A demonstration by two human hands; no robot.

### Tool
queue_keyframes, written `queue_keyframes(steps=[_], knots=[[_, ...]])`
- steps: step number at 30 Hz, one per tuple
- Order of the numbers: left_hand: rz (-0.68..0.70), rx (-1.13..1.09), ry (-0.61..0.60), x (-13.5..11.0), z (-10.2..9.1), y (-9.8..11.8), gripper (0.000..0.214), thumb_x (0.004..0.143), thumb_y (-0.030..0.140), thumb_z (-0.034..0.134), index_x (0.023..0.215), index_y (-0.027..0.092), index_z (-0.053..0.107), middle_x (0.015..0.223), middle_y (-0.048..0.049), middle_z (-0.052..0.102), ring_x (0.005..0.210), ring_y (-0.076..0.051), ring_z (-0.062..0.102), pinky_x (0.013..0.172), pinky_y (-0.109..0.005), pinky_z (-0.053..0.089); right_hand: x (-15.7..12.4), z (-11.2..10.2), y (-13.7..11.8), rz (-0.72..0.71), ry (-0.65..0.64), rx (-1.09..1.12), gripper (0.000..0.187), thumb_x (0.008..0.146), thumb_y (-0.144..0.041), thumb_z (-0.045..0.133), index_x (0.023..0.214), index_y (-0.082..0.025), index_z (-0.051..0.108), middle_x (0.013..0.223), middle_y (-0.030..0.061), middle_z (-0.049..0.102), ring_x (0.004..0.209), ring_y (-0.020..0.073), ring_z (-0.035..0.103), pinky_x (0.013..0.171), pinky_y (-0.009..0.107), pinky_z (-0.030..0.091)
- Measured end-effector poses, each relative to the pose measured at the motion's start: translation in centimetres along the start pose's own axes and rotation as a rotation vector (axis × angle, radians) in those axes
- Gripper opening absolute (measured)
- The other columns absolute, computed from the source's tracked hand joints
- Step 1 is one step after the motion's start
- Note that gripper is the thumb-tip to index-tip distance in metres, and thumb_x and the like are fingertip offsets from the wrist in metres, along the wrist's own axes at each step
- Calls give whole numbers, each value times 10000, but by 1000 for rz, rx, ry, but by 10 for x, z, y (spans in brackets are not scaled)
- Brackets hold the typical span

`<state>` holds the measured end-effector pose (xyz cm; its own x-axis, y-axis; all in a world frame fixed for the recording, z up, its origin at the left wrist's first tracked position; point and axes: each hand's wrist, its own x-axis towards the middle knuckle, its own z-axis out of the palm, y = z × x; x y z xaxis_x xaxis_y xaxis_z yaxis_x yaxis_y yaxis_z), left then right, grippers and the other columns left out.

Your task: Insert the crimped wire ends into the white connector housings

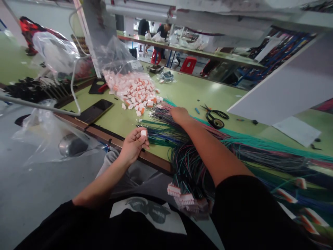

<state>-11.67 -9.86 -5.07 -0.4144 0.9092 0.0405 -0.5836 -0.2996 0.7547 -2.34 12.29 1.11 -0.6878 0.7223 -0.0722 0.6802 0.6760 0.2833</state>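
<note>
My left hand [135, 143] is closed on a small white connector housing [144, 133], held near the table's front edge. A few wires seem to run from that housing toward the right. My right hand [180, 114] reaches across to the far ends of the loose wires [162, 113]; its fingertips are hidden, so what they touch does not show. Behind both hands spreads a pile of white and orange connector housings [140, 92], spilling from a clear plastic bag [117, 59]. Green, blue, red and dark wires [247, 140] stretch away to the right under my right arm.
Black scissors [215, 116] and a roll of tape lie right of my right hand. A phone [95, 110] rests at the left by a bent metal rod [73, 80]. Wired connectors [182, 196] hang over the front edge. People sit at a bench further back.
</note>
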Motion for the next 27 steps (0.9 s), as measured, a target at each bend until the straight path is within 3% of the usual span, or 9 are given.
queue_keyframes(steps=[6,13,16,21,27], knots=[[-7,-15,15,-1,0,-1,427,575,299,835,895,149,595,601,53,586,473,-60,560,417,-151,479,-11,1,23,79,80,81,361,909,-271,376,1085,-176,676,1136,101,677,1017,212,606,728,266,414],[-4,-3,5,-1,-2,-2,404,607,283,817,914,148,591,596,49,590,483,-64,562,418,-152,483,-21,-2,27,231,113,151,356,887,-326,408,1129,-256,660,1121,47,695,1012,206,619,705,267,423],[1,5,7,-1,-2,-1,395,610,278,810,911,149,588,596,50,583,485,-64,561,417,-154,485,-18,0,26,279,65,110,364,883,-276,402,1124,-256,674,1153,72,685,1039,224,623,743,292,437],[5,-8,3,0,0,0,419,584,293,824,904,157,588,598,57,580,485,-62,564,416,-151,478,-16,-2,22,333,-10,50,358,800,-128,454,1024,-151,732,1042,193,702,996,275,648,768,352,447],[-19,-2,-7,0,0,1,451,573,312,828,911,157,572,569,63,576,475,-66,558,422,-157,474,-19,-5,29,332,61,243,384,846,-320,422,1001,-152,731,1010,132,719,909,226,645,662,269,424]])
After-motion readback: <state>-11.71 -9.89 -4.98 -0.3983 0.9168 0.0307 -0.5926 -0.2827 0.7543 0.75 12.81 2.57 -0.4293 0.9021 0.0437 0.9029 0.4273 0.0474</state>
